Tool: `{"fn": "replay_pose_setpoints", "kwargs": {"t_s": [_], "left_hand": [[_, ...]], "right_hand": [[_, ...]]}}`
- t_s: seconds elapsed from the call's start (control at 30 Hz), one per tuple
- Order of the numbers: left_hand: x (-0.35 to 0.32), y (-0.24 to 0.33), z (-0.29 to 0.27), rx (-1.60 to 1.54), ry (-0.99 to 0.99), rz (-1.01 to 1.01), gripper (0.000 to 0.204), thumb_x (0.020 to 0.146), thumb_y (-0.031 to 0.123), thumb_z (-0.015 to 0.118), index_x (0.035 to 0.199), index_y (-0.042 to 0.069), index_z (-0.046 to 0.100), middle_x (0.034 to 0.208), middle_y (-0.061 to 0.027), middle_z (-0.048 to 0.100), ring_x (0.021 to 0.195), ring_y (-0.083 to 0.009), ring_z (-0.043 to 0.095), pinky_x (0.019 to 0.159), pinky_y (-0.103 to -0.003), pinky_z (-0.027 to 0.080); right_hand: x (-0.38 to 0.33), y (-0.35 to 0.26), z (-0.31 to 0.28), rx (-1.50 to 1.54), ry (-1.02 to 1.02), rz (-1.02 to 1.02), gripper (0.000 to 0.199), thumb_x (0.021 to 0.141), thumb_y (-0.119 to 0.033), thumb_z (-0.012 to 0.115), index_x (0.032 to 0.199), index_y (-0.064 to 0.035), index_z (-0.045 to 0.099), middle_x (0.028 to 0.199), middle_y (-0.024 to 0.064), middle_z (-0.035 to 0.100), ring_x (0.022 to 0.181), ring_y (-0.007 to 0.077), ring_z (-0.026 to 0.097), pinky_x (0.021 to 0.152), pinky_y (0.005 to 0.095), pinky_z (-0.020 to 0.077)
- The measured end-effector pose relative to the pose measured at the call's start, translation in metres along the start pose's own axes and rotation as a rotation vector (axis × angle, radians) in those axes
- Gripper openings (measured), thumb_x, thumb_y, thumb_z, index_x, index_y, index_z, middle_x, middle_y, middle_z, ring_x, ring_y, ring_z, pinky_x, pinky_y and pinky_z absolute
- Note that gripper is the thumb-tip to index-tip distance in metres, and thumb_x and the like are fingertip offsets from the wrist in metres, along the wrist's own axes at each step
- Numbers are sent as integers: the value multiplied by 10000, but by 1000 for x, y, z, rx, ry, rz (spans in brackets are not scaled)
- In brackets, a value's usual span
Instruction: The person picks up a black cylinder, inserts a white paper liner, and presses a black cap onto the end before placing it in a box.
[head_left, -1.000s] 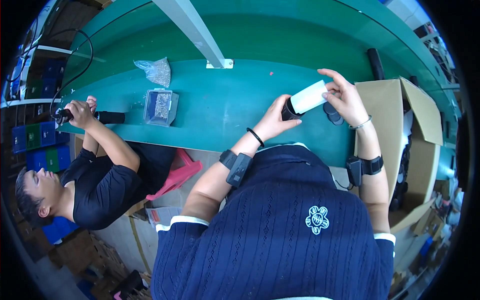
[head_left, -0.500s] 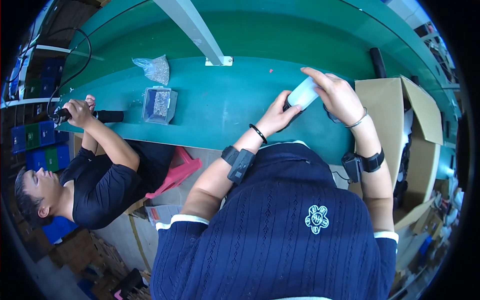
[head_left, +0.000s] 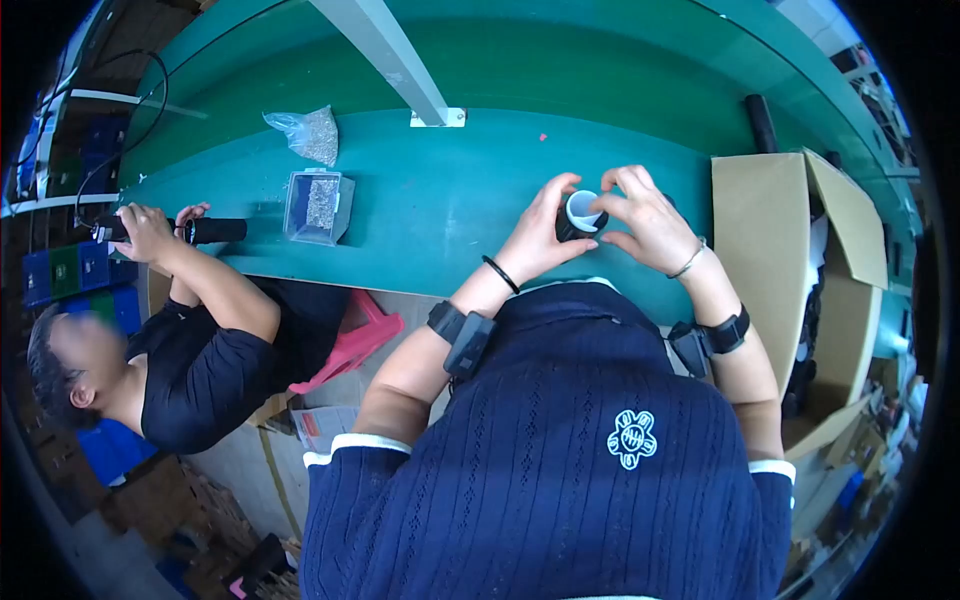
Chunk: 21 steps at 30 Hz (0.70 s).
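A short black cylinder (head_left: 572,232) stands with its round opening upward, near the table's front edge before me. Inside it a white curled sheet (head_left: 581,206) lines the wall and rises slightly above the rim. My left hand (head_left: 537,236) wraps round the cylinder's left side, thumb at the near side and fingertips at the far side. From the right, my right hand (head_left: 648,222) bends its fingers over the rim, the index fingertip against the white sheet. What its thumb touches is hard to make out.
An open cardboard box (head_left: 762,260) with dark pieces stands at the right. Left on the green table (head_left: 440,200) are a clear bin of small grains (head_left: 318,208) and a plastic bag of grains (head_left: 318,136). A seated co-worker (head_left: 210,340) handles a black tube (head_left: 215,231).
The white sheet, tilted between my hands before, now sits inside the upright black cylinder. My right hand has come down and left to its rim. The co-worker's hands have shifted slightly.
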<state>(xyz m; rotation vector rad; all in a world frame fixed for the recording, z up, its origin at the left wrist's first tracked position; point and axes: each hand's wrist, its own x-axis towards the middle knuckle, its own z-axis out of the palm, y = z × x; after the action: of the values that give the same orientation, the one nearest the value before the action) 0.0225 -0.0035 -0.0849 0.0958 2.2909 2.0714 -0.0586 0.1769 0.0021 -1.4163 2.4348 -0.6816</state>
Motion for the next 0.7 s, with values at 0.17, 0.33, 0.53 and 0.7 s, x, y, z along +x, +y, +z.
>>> {"fn": "replay_pose_setpoints", "kwargs": {"t_s": [0.17,0.33,0.53,0.7], "left_hand": [[-12,10,-7,400,-65,260,449,669,127,803,1000,30,516,1216,-154,455,1039,-330,571,858,-387,496],[-13,8,-6,465,-75,359,326,678,146,789,832,18,531,1173,-135,461,944,-325,592,730,-401,527],[-18,9,-8,423,-125,322,298,681,173,809,746,-4,579,1199,-155,499,1037,-301,591,813,-367,547],[-20,9,-7,433,-89,316,289,683,175,810,768,2,594,1198,-155,502,1046,-301,589,812,-367,547]], "right_hand": [[-6,5,19,92,22,-48,318,626,-18,758,920,-79,653,1152,121,491,1126,321,446,946,397,409],[-8,5,20,135,-20,-67,274,637,-24,752,885,-80,651,1187,125,485,1145,324,441,959,402,404],[-12,6,26,181,-69,-61,239,650,-39,745,864,-76,646,1189,130,484,1136,324,452,952,401,409],[-12,4,27,171,-76,-98,221,657,-38,737,856,-72,648,1184,132,482,1119,326,463,941,396,415]]}}
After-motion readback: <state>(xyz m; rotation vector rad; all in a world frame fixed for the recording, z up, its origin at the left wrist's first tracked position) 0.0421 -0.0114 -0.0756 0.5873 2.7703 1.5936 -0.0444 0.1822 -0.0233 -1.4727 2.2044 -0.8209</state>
